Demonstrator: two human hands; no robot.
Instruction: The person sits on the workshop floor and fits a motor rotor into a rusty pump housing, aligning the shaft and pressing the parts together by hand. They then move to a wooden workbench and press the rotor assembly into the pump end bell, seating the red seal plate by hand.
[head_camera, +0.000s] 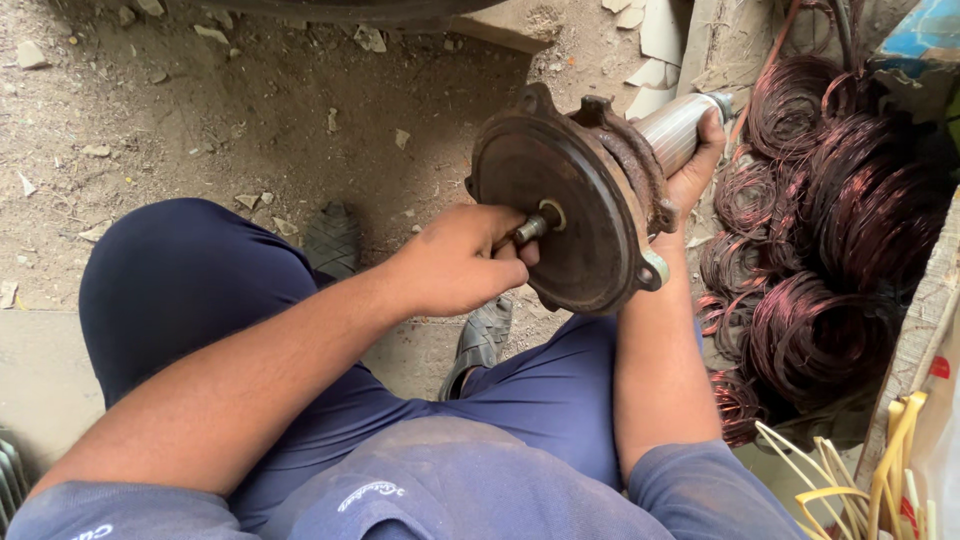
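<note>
I hold a motor part between my knees: a round, rusty brown end cover (548, 215) with a short metal shaft (533, 227) sticking out of its middle. Behind the cover a shiny silver rotor cylinder (676, 128) runs away from me. My left hand (458, 260) is closed around the end of the shaft at the cover's centre. My right hand (697, 160) reaches behind the cover and grips the silver cylinder. Small lugs stick out of the cover's rim.
Several coils of reddish copper wire (828, 240) are heaped on the right. Yellow strips (880, 478) lie at the lower right. The dirt floor (200, 110) holds stones and debris. My dark sandals (334, 240) rest on it.
</note>
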